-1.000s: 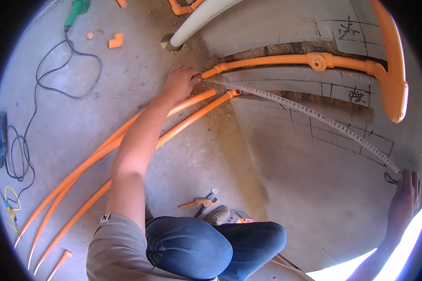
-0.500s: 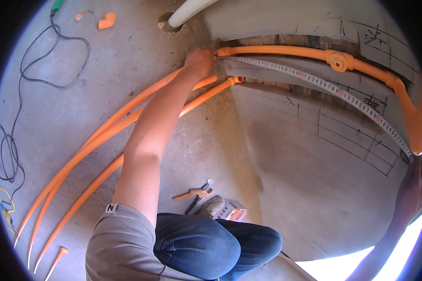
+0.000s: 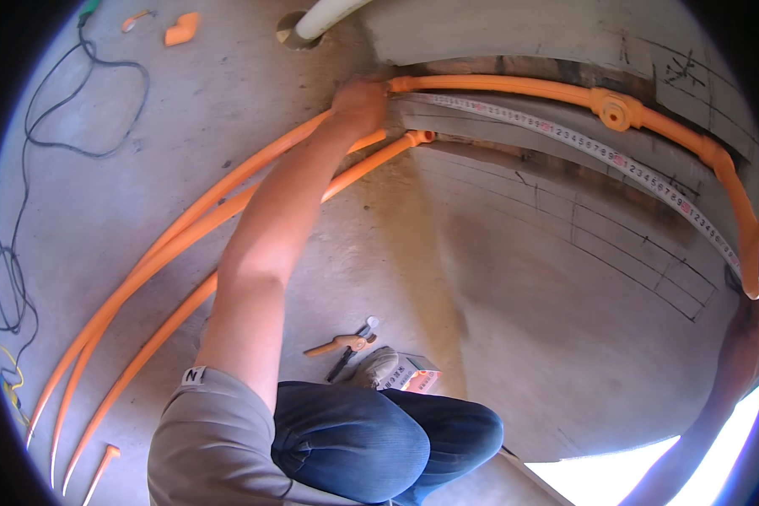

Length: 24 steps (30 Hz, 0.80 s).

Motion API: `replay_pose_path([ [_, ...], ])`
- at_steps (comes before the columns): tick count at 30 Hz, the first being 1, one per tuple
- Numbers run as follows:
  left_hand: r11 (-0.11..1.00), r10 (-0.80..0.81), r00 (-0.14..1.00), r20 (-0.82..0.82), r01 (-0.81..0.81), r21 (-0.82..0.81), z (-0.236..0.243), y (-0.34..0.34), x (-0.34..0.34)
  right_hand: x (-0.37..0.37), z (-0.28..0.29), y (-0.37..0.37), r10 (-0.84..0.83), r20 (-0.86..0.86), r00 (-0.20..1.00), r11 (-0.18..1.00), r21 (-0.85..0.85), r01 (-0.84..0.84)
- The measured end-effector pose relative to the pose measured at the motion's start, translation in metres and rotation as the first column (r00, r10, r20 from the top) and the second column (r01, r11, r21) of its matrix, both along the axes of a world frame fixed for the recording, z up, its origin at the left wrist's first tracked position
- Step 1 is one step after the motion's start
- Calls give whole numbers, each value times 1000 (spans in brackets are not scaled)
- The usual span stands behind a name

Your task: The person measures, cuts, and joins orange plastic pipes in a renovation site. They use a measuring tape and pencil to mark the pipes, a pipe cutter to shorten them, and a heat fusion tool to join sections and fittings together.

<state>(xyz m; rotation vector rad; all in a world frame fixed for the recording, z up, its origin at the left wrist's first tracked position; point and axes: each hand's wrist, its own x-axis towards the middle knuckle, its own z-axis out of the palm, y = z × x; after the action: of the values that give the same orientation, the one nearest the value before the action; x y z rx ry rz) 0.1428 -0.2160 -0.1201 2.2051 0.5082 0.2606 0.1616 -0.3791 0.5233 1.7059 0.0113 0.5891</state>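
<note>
Loose orange pipes [image 3: 146, 263] lie on the floor [image 3: 185, 110], unfitted. The person's left hand [image 3: 361, 105] is at one end of the tape measure [image 3: 582, 142]; finger state cannot be told through blur. The tape is drawn out beneath an already joined pipe run [image 3: 514, 83]. Drawn lines [image 3: 641, 239] below appear uncut. The right hand [image 3: 740, 337] is at the far end, fingers too dark to tell

tape [image 3: 582, 142]: white, black/red marks | pipes [image 3: 497, 83]: orange | jeans [image 3: 354, 438]: blue
</note>
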Motion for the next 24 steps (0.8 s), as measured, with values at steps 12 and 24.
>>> replay_pose_path([
  [12,997,-60,990,-126,53,-52,4,7,-11,4,-14,19,620,-212,755,713,-249,-655],
  [24,996,-11,999,-40,15,85,-12,-6,-23,42,-10,14,683,-145,715,652,-320,-688],
])
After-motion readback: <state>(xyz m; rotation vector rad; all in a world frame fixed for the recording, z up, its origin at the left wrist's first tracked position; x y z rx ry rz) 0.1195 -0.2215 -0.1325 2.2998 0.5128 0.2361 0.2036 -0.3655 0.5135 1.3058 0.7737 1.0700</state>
